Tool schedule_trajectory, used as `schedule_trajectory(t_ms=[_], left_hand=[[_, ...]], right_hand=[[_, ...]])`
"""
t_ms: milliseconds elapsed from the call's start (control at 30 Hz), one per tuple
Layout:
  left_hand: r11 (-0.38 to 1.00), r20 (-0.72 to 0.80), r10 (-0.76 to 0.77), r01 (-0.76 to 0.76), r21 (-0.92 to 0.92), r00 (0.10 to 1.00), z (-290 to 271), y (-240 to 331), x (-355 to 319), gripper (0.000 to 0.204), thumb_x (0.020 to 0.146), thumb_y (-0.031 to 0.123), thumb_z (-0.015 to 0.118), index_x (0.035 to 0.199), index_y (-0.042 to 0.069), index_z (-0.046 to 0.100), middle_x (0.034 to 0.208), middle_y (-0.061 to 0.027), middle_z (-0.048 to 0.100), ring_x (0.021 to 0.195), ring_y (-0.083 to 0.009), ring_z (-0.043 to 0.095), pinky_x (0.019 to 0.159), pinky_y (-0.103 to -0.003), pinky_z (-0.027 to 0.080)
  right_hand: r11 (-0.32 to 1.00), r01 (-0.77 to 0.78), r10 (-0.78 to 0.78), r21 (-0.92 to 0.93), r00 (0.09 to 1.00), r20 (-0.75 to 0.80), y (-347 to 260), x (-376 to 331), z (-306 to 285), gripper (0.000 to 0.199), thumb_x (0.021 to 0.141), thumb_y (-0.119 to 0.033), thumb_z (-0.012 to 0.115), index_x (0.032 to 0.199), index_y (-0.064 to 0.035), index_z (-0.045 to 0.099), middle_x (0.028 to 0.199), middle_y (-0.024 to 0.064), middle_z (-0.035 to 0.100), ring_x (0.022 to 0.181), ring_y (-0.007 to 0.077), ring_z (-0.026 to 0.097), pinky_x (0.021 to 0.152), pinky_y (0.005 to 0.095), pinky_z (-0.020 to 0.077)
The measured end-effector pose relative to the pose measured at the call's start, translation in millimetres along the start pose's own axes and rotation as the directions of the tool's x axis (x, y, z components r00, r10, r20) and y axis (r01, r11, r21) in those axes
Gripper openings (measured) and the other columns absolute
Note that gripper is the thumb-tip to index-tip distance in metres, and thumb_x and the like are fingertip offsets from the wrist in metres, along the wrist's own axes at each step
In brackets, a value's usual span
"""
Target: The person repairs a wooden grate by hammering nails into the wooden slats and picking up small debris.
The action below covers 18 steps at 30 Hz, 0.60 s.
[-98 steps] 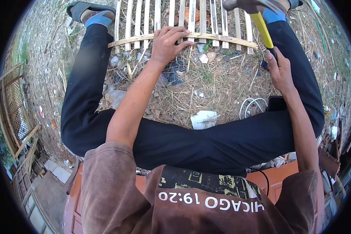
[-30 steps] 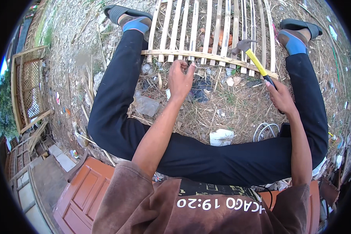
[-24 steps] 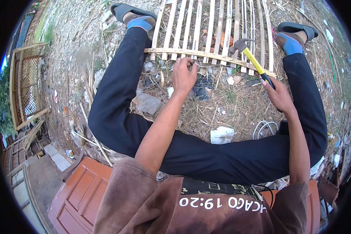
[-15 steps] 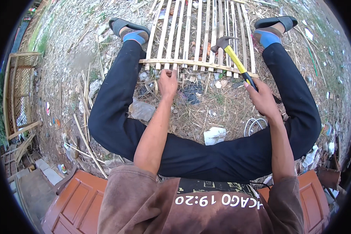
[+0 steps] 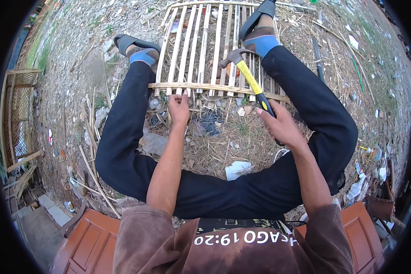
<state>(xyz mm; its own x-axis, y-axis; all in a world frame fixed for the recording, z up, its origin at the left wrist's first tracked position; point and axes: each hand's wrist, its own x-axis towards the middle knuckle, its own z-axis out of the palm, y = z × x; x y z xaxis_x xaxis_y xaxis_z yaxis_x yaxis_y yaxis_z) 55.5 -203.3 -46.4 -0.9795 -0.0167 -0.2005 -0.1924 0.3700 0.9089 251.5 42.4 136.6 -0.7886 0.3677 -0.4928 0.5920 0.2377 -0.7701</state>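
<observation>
A slatted wooden panel [image 5: 205, 86] lies on the ground between my feet, its thin slats crossed near me by a strip. My left hand [image 5: 179, 109] is closed in a pinch at a wooden slat [image 5: 179, 91], just on my side of the crosspiece. Whether a small nail is also between the fingertips cannot be seen. In my right hand [image 5: 282, 124] is a claw hammer [image 5: 250, 77] with a yellow and black handle, gripped low. Its head is over the slats at the panel's right part. My right foot [image 5: 261, 39] rests over the right-hand slats.
My left foot [image 5: 141, 49] stands left of the panel. Loose sticks [image 5: 96, 173], a white scrap [image 5: 238, 170] and a clear plastic sheet [image 5: 154, 142] litter the dry ground. A lattice frame [image 5: 20, 114] stands far left; brown panelled wood [image 5: 93, 239] is beside me.
My right leg has swung inward, bringing the foot from beside the panel onto its right-hand slats. The view has shifted slightly. Both hands keep their grips.
</observation>
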Motion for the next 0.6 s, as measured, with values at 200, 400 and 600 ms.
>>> schedule_trajectory(t_ms=[200,400,600], left_hand=[[0.999,0.04,-0.024,0.025,-0.031,0.999,-3,7,-7,0.028,0.096,0.026,0.065,0.085,0.004,0.052,0.074,-0.0034,0.06,0.061,-0.0086,0.052,0.058,-0.025,0.043],[0.989,0.072,-0.148,0.149,-0.013,0.986,-3,21,-10,0.033,0.095,0.034,0.067,0.086,0.004,0.058,0.076,-0.0021,0.063,0.062,-0.0069,0.051,0.06,-0.023,0.04],[0.993,0.024,-0.12,0.12,-0.01,0.992,-1,13,-12,0.034,0.095,0.032,0.068,0.081,0.001,0.06,0.066,0.0016,0.056,0.058,-0.0042,0.04,0.054,-0.024,0.032]], right_hand=[[0.99,0.13,-0.116,-0.05,0.967,0.228,23,4,13,0.031,0.094,-0.032,0.063,0.098,-0.0016,0.059,0.071,0.0103,0.053,0.064,0.0202,0.05,0.061,0.0395,0.0406],[0.993,0.108,-0.096,-0.051,0.973,0.209,41,12,2,0.029,0.094,-0.03,0.064,0.099,-0.0017,0.059,0.068,0.01,0.052,0.062,0.0209,0.05,0.059,0.0398,0.0396],[0.997,0.066,-0.062,-0.026,0.991,0.119,37,33,-14,0.028,0.096,-0.029,0.062,0.094,-0.0018,0.055,0.066,0.007,0.049,0.061,0.0162,0.047,0.058,0.0366,0.0391]])
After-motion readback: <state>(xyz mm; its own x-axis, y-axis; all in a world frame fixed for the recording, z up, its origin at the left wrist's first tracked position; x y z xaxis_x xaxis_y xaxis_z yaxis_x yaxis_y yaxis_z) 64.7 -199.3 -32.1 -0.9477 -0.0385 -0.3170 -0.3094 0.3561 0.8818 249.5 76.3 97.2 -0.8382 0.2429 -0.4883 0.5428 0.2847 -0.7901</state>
